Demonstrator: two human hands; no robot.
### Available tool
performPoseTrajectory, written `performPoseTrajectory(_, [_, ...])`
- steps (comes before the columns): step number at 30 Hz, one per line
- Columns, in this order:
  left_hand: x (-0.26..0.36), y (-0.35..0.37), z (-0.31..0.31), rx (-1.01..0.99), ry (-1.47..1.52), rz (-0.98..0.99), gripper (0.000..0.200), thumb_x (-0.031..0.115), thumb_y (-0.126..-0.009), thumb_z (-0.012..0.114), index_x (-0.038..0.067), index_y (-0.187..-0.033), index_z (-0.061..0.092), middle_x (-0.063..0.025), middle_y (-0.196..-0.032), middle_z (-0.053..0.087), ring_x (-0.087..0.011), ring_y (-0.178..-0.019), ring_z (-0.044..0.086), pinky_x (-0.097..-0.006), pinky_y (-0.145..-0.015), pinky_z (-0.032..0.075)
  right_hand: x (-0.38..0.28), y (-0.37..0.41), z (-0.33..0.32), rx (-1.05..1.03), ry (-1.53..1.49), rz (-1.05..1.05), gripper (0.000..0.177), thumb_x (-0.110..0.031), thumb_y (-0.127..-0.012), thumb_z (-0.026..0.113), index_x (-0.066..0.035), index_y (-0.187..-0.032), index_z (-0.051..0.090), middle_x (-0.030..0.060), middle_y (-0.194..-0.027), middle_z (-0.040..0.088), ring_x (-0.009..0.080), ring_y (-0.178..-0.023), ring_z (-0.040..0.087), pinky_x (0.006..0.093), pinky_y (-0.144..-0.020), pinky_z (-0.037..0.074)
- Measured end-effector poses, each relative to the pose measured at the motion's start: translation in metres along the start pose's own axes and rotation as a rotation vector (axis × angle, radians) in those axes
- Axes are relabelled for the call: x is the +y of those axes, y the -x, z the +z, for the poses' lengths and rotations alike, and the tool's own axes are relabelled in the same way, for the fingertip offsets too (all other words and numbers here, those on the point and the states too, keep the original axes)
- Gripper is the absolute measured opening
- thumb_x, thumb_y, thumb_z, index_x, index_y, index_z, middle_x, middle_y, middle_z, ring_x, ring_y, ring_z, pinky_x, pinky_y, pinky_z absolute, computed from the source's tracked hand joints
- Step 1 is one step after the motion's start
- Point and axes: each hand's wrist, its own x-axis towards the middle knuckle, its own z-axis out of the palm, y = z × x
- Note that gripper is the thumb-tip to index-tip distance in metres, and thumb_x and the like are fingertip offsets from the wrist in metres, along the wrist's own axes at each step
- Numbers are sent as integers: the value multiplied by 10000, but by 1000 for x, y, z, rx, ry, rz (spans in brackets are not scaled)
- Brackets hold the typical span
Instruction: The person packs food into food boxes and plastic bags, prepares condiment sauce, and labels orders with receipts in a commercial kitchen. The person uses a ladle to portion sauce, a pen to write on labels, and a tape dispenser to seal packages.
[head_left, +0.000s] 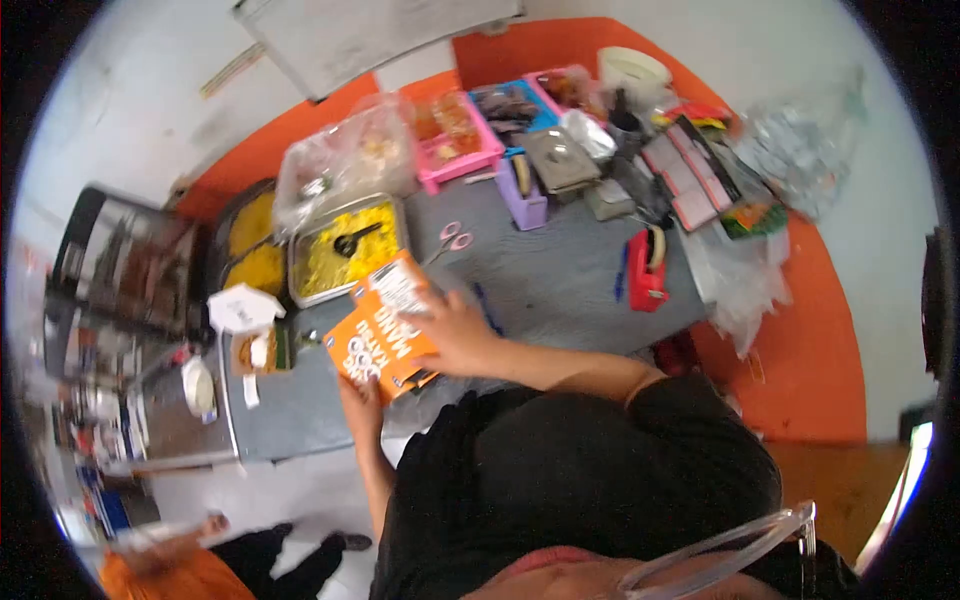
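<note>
Orange printed packs [375, 335] with white lettering are held in front of my chest, above the near edge of the grey table. My left hand [362, 400] grips their lower left edge. Across their right side lies my right hand [450, 330], its fingers bent over the packs. Just beyond them is a metal tray [397, 205] of yellow food with a black scoop [356, 240]. Pink-handled scissors [455, 238] lie right of the tray. An open white box [245, 310] with food stands to the left.
Pink basket [480, 162], blue basket [540, 110] and a metal container [562, 160] stand at the back. Purple [522, 200] and red [648, 280] tape dispensers are on the table. A black rack [75, 250] stands left. A person in orange [175, 572] is at lower left.
</note>
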Motion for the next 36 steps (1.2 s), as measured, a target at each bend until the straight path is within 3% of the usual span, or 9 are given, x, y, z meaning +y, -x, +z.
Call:
performPoseTrajectory(6, [1,8,-13,-122,646,-120,541,315,-909,399,-26,-1301,249,-148,-1232,416,-215,-1096,434,-304,-897,366,-4,4,-18,177,-374,-79,595,-316,-717,627,-106,-1233,420,183,-1255,378,334,-1140,405,430,-945,324])
performPoseTrajectory(10, [10,17,-19,67,262,-68,507,331,-919,361,-32,-1270,315,-181,-1269,373,-256,-1181,344,-348,-979,272,104,21,-88,622,-259,325,415,-190,-780,548,-2,-1137,450,200,-1188,449,339,-1108,433,406,-914,361])
performPoseTrajectory(13, [41,21,-24,207,96,73,468,306,-919,365,-40,-1235,367,-196,-1271,369,-286,-1184,339,-374,-993,251,199,74,-160,878,224,590,412,-108,-765,492,-11,-1156,402,209,-1191,425,353,-1015,484,418,-832,421])
performPoseTrajectory(18, [84,13,-32,314,72,228,447,278,-904,408,-50,-1206,393,-197,-1240,397,-300,-1167,356,-383,-984,268,311,120,-202,696,447,953,430,-159,-767,506,-13,-1147,367,199,-1330,289,376,-782,582,459,-656,480])
performPoseTrajectory(25, [111,14,-23,400,104,150,417,332,-881,439,54,-1190,407,-109,-1248,369,-243,-1142,360,-382,-956,298,345,126,-211,643,465,997,405,-150,-761,511,-14,-1124,394,187,-1360,246,364,-832,583,442,-666,489])
performPoseTrajectory(31, [62,15,-34,428,-221,259,426,334,-874,454,51,-1188,405,-111,-1247,369,-244,-1149,354,-378,-958,298,259,98,-174,921,185,397,333,-170,-748,575,-53,-1034,451,162,-1076,481,290,-850,559,388,-684,465])
performPoseTrajectory(33, [30,7,-40,340,-26,-148,463,296,-877,463,-8,-1220,403,-175,-1249,391,-273,-1165,371,-387,-956,306,233,73,-113,639,-159,231,291,-183,-748,608,-63,-986,491,93,-887,544,200,-753,533,340,-622,440])
performPoseTrajectory(34, [18,6,-38,348,-29,-155,463,296,-877,463,-8,-1220,403,-175,-1249,391,-273,-1165,371,-387,-956,306,219,59,-79,265,-591,354,334,-264,-778,604,-48,-1012,504,100,-944,551,202,-786,545,331,-669,452])
performPoseTrajectory(36, [-1,5,-38,254,441,-340,453,312,-881,456,5,-1211,423,-168,-1279,360,-269,-1151,380,-383,-945,313,192,29,-17,-8,-604,150,543,-398,-815,536,17,-1153,443,199,-1168,467,316,-1069,463,369,-917,367])
